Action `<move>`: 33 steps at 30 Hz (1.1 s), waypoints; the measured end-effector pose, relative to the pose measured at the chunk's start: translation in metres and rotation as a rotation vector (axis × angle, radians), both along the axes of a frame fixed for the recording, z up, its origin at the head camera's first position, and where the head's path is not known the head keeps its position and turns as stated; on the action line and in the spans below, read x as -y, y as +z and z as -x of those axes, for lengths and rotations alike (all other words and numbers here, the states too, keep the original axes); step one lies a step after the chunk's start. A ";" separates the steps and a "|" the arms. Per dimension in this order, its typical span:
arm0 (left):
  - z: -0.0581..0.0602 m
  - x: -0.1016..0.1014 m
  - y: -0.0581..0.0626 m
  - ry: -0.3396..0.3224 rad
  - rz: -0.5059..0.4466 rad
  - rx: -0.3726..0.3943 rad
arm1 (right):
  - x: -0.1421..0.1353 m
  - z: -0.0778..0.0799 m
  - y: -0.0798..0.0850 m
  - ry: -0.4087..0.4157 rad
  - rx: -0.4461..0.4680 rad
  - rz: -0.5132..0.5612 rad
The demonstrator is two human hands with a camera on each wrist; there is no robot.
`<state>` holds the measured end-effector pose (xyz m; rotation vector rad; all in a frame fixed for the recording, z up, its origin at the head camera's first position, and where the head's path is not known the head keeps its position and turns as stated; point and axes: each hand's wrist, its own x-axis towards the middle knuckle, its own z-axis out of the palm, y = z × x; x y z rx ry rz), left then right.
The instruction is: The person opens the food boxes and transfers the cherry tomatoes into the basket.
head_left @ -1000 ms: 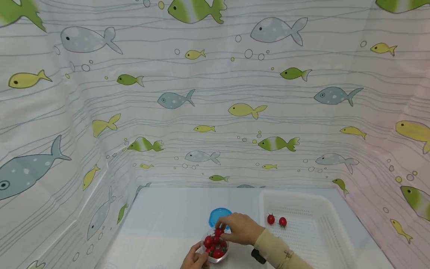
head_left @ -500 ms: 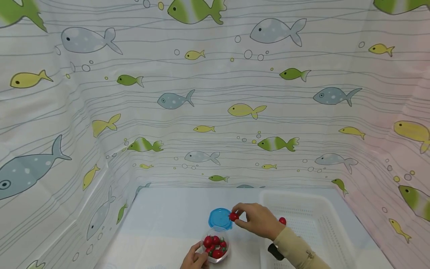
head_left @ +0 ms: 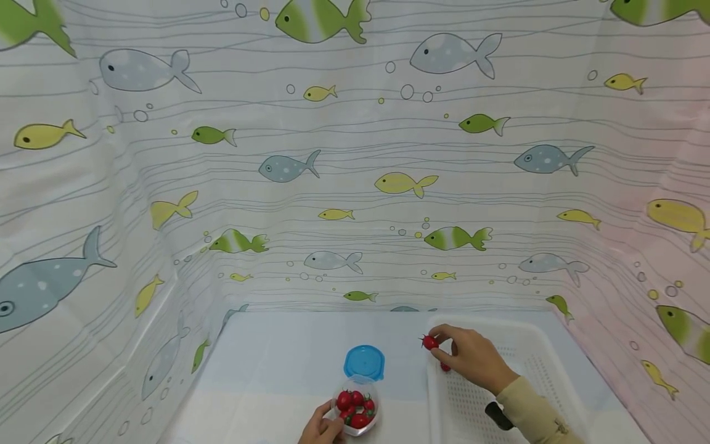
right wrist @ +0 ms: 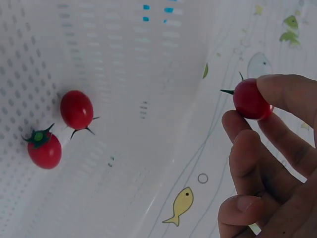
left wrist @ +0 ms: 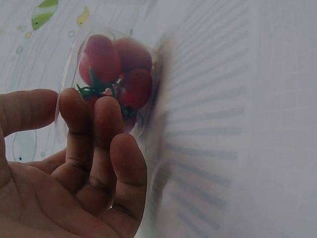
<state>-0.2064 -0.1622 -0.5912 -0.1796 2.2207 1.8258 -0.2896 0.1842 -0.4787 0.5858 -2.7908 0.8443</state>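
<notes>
A small clear plastic container (head_left: 370, 425) holds several red cherry tomatoes (head_left: 359, 420) with green stems. My left hand (head_left: 322, 427) grips it at its left side, thumb at the rim and fingertips against the wall in the left wrist view. Between thumb and fingertips, my right hand (head_left: 471, 357) pinches one cherry tomato (right wrist: 250, 99), held up over the left rim of a white perforated basket (head_left: 435, 401). Inside that basket lie two more tomatoes, one upper (right wrist: 77, 109) and one lower (right wrist: 44, 151) in the right wrist view; the hand partly hides them in the head view.
Just behind the container, a blue lid (head_left: 364, 362) lies flat on the white table (head_left: 266, 370). The basket takes up the table's right side. A fish-patterned sheet (head_left: 355, 154) hangs around the back and both sides.
My right hand has lifted a cherry tomato out of the container and carried it right, past the blue lid, to the basket's rim. The left hand and container stay put.
</notes>
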 end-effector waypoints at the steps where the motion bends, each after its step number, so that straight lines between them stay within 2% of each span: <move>1: 0.000 0.000 0.000 0.001 0.002 0.001 | -0.004 0.000 0.000 -0.014 0.006 0.007; 9: 0.000 -0.002 0.002 0.007 0.008 0.013 | -0.028 0.004 -0.007 -0.111 0.028 -0.012; 20: -0.002 0.001 0.001 -0.007 -0.032 -0.023 | -0.057 0.007 -0.026 -0.176 0.015 -0.052; 27: -0.002 0.001 0.000 -0.005 -0.044 -0.003 | -0.075 0.009 -0.039 -0.235 0.043 -0.095; 33: -0.001 0.002 -0.001 0.009 -0.022 0.004 | -0.081 0.009 -0.044 -0.237 0.070 -0.142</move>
